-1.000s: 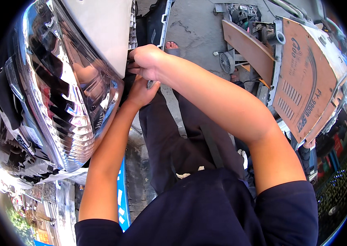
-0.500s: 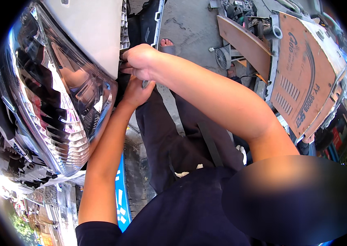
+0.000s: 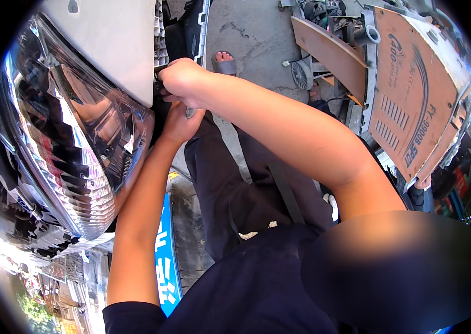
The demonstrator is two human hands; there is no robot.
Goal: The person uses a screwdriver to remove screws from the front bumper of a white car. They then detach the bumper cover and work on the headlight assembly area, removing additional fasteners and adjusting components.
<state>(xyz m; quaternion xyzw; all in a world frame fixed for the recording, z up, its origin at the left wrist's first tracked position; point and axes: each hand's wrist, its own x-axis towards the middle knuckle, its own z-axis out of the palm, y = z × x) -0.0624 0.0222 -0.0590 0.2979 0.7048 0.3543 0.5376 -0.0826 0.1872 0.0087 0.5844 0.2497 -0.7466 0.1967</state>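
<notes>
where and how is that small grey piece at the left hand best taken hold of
Probably pinched by its bare end, coming from the wearer's side. The small grey piece shows only a short, narrow end at the left hand, just below the right hand in the picture, leaving that side uncovered. The hands hide the rest, so its full shape can't be told.

We can see dark print on a brown panel [image 3: 383, 69]: a large stylised word [image 3: 396, 49] toward its upper left, fine print [image 3: 406, 75] beside that, and a longer letter-and-digit code [image 3: 423, 134] lower down. White characters mark a blue strip [image 3: 172, 300] (partly hidden from us).
</notes>
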